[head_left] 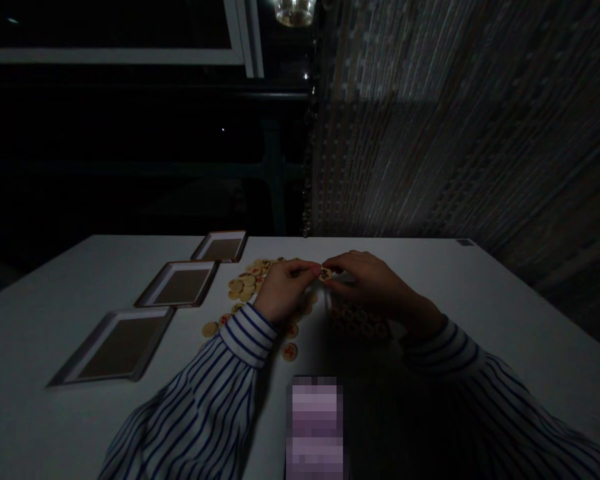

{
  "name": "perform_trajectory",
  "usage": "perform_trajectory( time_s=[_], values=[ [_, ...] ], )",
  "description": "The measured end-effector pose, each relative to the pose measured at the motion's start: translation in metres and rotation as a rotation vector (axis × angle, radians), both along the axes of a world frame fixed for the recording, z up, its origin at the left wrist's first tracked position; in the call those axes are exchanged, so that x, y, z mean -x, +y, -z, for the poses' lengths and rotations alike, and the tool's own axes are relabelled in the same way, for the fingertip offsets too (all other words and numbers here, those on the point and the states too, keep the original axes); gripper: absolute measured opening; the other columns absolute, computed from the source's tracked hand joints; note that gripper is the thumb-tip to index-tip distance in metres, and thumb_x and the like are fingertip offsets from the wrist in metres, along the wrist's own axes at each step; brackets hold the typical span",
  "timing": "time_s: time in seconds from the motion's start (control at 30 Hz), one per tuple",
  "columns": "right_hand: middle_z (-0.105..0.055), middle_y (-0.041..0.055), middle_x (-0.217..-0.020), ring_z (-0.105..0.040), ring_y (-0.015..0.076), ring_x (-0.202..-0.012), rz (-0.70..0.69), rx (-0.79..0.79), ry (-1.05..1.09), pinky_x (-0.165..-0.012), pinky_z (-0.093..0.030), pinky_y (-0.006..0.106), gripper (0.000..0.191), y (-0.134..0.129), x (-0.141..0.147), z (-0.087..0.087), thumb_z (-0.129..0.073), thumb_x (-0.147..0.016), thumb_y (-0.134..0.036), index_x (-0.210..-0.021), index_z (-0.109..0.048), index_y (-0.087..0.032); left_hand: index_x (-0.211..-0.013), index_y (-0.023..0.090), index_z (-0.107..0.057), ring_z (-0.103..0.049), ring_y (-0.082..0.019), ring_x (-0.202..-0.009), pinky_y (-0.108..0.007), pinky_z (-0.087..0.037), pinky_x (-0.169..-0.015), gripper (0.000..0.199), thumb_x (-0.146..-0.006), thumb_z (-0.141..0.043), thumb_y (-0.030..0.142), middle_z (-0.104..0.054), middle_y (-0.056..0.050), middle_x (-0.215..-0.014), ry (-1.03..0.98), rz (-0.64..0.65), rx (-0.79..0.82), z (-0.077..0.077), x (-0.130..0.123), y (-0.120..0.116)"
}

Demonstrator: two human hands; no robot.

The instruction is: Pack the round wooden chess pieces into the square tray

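Note:
Between my two hands, near the middle of the view, is a round wooden piece point(325, 274) with a dark character on it. My left hand point(287, 288) pinches its left edge between thumb and finger. The fingers of my right hand point(367, 280) close on its right side. Under and left of my left hand lie loose round pieces point(243, 287), some with red characters. One piece with a red mark point(289, 352) rests nearer to me. Below my right hand, in shadow, several pieces point(360, 323) are grouped closely together.
Three shallow trays or lids point(153, 283) stand in a slanting row on the left of the white table point(25, 333). A pixelated pinkish object point(316, 427) is at the near edge. A strand curtain point(405, 133) hangs behind at the right.

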State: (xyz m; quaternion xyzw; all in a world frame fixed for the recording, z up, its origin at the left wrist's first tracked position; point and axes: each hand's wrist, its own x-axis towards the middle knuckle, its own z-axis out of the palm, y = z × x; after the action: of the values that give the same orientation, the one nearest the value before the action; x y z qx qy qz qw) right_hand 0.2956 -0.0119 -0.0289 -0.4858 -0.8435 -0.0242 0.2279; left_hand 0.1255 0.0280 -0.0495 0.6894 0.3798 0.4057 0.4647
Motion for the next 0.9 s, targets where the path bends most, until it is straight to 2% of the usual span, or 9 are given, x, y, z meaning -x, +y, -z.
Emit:
perform_trajectory(
  time_s=[0.2, 0.47, 0.6, 0.7, 0.8, 0.9],
  values=[
    [-0.064, 0.0061, -0.095, -0.056, 0.0196, -0.087, 0.032, -0.001, -0.074, -0.077, -0.036, 0.032, 0.028, 0.001, -0.005, -0.001, -0.05, -0.08, -0.033, -0.102, -0.059, -0.018, -0.091, 0.014, -0.066, -0.06, -0.017, -0.086, -0.031, -0.045, -0.082, 0.024, -0.076, -0.053, 0.028, -0.068, -0.007, -0.091, 0.128, 0.015, -0.058, 0.003, 0.001, 0.001],
    [-0.066, 0.0073, -0.086, -0.059, 0.019, -0.076, 0.138, 0.071, -0.21, -0.069, -0.038, 0.03, 0.032, 0.003, -0.014, 0.001, -0.045, -0.082, -0.037, -0.102, -0.06, -0.018, -0.106, 0.015, -0.06, -0.057, -0.022, -0.097, -0.036, -0.041, -0.087, 0.036, -0.073, -0.052, 0.027, -0.064, -0.011, -0.105, 0.574, 0.06, -0.284, 0.013, 0.003, -0.003],
    [-0.067, 0.0074, -0.083, -0.059, 0.0193, -0.073, 0.144, 0.12, -0.29, -0.065, -0.037, 0.03, 0.03, 0.005, -0.016, 0.008, -0.043, -0.083, -0.037, -0.099, -0.061, -0.019, -0.105, 0.018, -0.06, -0.059, -0.024, -0.09, -0.036, -0.043, -0.078, 0.036, -0.071, -0.054, 0.028, -0.066, -0.011, -0.096, 0.756, 0.129, -0.38, 0.013, 0.002, -0.008],
    [-0.067, 0.0076, -0.084, -0.059, 0.0191, -0.076, 0.104, 0.151, -0.304, -0.067, -0.037, 0.029, 0.03, 0.008, -0.017, 0.013, -0.043, -0.083, -0.037, -0.096, -0.062, -0.019, -0.094, 0.019, -0.064, -0.061, -0.025, -0.083, -0.036, -0.043, -0.073, 0.028, -0.069, -0.055, 0.029, -0.067, -0.009, -0.084, 0.865, 0.18, -0.46, 0.013, 0.0, -0.01],
    [-0.066, 0.0079, -0.085, -0.059, 0.0188, -0.079, 0.082, 0.185, -0.316, -0.068, -0.037, 0.029, 0.03, 0.01, -0.018, 0.018, -0.041, -0.084, -0.038, -0.093, -0.064, -0.019, -0.084, 0.022, -0.066, -0.06, -0.025, -0.084, -0.037, -0.042, -0.076, 0.019, -0.069, -0.056, 0.027, -0.067, -0.007, -0.081, 0.936, 0.208, -0.486, 0.013, -0.001, -0.011],
    [-0.066, 0.0079, -0.088, -0.058, 0.0186, -0.081, 0.066, 0.23, -0.354, -0.069, -0.037, 0.028, 0.029, 0.012, -0.018, 0.022, -0.043, -0.083, -0.036, -0.094, -0.063, -0.019, -0.088, 0.024, -0.065, -0.058, -0.025, -0.092, -0.042, -0.038, -0.084, 0.022, -0.069, -0.057, 0.031, -0.067, -0.006, -0.089, 0.97, 0.231, -0.479, 0.013, -0.001, -0.012]
  ],
)
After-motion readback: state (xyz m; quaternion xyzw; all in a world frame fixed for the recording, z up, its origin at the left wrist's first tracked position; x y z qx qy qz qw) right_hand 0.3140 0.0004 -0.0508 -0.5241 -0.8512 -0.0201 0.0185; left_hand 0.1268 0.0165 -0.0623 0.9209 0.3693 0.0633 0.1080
